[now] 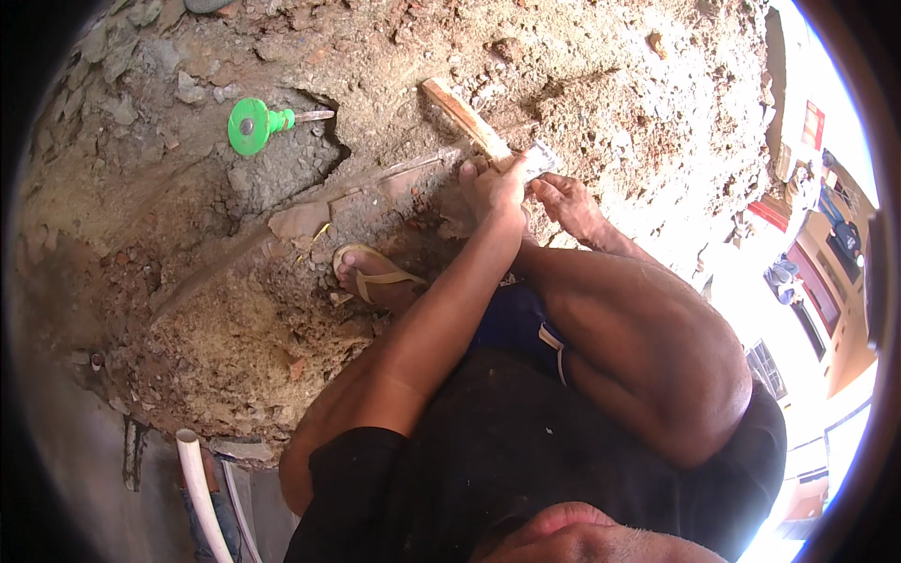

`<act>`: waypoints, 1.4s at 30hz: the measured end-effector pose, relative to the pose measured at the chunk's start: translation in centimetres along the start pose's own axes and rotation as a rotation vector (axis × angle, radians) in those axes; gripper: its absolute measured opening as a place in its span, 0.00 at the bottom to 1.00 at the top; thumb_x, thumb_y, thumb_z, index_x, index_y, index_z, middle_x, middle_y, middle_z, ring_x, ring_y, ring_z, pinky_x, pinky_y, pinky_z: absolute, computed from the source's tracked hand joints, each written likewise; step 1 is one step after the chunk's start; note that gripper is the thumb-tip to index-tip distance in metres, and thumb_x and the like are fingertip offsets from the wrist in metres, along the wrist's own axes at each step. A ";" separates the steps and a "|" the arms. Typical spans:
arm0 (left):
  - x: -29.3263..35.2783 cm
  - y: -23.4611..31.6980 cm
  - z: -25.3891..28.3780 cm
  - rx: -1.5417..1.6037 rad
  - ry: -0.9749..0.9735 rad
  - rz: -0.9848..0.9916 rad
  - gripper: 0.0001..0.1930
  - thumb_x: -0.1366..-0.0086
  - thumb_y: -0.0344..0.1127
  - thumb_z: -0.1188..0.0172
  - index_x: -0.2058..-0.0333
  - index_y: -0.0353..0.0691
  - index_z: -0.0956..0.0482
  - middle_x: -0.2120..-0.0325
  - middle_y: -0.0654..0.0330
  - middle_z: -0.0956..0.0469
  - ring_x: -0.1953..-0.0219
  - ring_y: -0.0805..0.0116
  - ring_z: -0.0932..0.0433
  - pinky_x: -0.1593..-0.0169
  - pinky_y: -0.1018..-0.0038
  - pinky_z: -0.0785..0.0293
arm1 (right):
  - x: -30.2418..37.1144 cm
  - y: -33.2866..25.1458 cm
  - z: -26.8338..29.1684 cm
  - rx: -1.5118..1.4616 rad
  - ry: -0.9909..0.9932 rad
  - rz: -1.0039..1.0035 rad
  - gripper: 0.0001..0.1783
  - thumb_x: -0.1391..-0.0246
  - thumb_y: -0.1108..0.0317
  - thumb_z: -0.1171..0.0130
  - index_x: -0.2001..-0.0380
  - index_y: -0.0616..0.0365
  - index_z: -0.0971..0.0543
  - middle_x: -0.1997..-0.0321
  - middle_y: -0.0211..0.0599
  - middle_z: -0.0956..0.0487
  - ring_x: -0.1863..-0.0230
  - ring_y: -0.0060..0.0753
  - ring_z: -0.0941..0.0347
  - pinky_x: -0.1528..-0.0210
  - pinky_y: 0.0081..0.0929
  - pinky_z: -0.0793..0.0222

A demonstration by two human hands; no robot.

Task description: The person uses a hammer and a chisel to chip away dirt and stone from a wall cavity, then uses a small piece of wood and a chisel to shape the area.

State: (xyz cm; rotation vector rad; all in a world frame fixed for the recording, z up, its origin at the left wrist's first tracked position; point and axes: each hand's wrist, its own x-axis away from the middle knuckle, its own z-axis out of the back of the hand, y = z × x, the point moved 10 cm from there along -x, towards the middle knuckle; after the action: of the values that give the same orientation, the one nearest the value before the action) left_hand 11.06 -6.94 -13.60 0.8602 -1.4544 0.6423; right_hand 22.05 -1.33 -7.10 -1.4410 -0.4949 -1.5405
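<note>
Black cloth shirt [563, 422]: seen nearest the camera. Small flat whitish piece [540, 160]: apparently pinched by the left hand [500, 190], above tan dirt [648, 131]; best steadied with light pressure. Left arm [441, 310] is extended; right hand [574, 208] is curled beside the piece, its grip not discernible. Brown wooden stick [460, 114]: ended at the left hand. Bright-green, round-guarded tool [249, 127]: set apart leftward.

Ground [216, 366]: rough, uneven dirt w/ loose stones [190, 89]. Chisel [248, 127] w/ green guard on it, upper L; yellow scrap [322, 231] nr sandal [387, 278], foot in.
</note>
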 end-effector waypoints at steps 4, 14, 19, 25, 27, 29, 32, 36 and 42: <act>-2.1 -1.5 0.6 0.012 -0.007 0.026 0.35 0.47 0.25 0.29 0.44 0.39 0.40 0.58 0.50 0.24 0.63 0.59 0.19 0.72 0.67 0.19 | 0.1 -0.6 0.1 0.015 0.051 0.076 0.23 0.34 0.47 0.51 0.55 0.56 0.20 0.78 0.33 0.27 0.74 0.26 0.31 0.68 0.29 0.32; -0.8 -0.1 -0.9 0.067 -0.271 0.203 0.15 0.35 0.41 0.39 0.53 0.43 0.26 0.58 0.56 0.24 0.60 0.57 0.22 0.56 0.61 0.22 | -1.4 -0.6 2.3 -0.267 0.015 0.262 0.28 0.37 0.40 0.49 0.62 0.57 0.20 0.74 0.26 0.26 0.71 0.19 0.35 0.66 0.22 0.35; 0.6 4.6 -1.7 0.179 -0.262 0.148 0.13 0.34 0.39 0.41 0.55 0.38 0.27 0.59 0.52 0.24 0.61 0.58 0.22 0.57 0.62 0.21 | -1.9 -4.7 5.3 -0.443 0.109 0.456 0.30 0.31 0.42 0.59 0.60 0.60 0.22 0.71 0.29 0.23 0.69 0.23 0.31 0.61 0.25 0.31; 0.8 11.8 -0.6 0.268 -0.181 -0.099 0.11 0.34 0.33 0.42 0.57 0.34 0.28 0.63 0.50 0.26 0.64 0.57 0.23 0.57 0.60 0.18 | -3.7 -7.3 5.1 -0.218 0.129 0.332 0.26 0.35 0.45 0.49 0.47 0.55 0.28 0.43 0.48 0.25 0.43 0.44 0.28 0.41 0.39 0.29; 1.5 14.4 0.7 0.233 -0.029 -0.216 0.10 0.32 0.31 0.45 0.54 0.34 0.28 0.62 0.51 0.26 0.64 0.57 0.22 0.56 0.58 0.18 | -4.2 -8.8 4.6 -0.085 0.141 0.358 0.24 0.34 0.46 0.50 0.48 0.55 0.27 0.43 0.49 0.26 0.40 0.47 0.30 0.37 0.44 0.31; 3.0 17.3 0.7 0.098 -0.090 -0.401 0.12 0.30 0.35 0.47 0.52 0.34 0.27 0.61 0.51 0.25 0.65 0.59 0.21 0.60 0.63 0.18 | -4.5 -9.9 3.9 -0.084 0.092 0.375 0.23 0.34 0.48 0.50 0.50 0.56 0.27 0.46 0.47 0.24 0.44 0.43 0.27 0.40 0.41 0.29; 3.8 19.6 0.3 -0.089 -0.133 -0.512 0.17 0.27 0.42 0.50 0.52 0.33 0.27 0.61 0.52 0.22 0.68 0.64 0.20 0.63 0.69 0.18 | -4.7 -10.6 3.8 0.038 0.125 0.430 0.22 0.35 0.48 0.49 0.53 0.57 0.26 0.56 0.45 0.19 0.54 0.37 0.22 0.49 0.39 0.26; 3.0 20.5 0.6 -0.111 -0.191 -0.579 0.25 0.27 0.52 0.52 0.53 0.30 0.28 0.60 0.52 0.22 0.72 0.68 0.20 0.63 0.71 0.19 | -4.7 -10.4 3.0 0.235 0.081 0.350 0.20 0.35 0.51 0.49 0.54 0.57 0.25 0.58 0.46 0.18 0.57 0.42 0.21 0.53 0.41 0.24; 2.5 22.1 0.4 -0.129 -0.313 -0.721 0.20 0.28 0.49 0.49 0.56 0.34 0.28 0.65 0.51 0.20 0.65 0.63 0.17 0.60 0.68 0.17 | -5.1 -9.8 2.7 0.316 0.087 0.398 0.17 0.36 0.57 0.48 0.54 0.58 0.25 0.60 0.47 0.19 0.59 0.47 0.20 0.55 0.41 0.23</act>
State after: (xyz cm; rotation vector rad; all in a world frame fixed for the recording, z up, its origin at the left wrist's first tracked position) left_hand -7.11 4.88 -8.74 1.3248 -1.3081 -0.1310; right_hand 14.82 7.29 -8.29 -1.1410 -0.3541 -1.1436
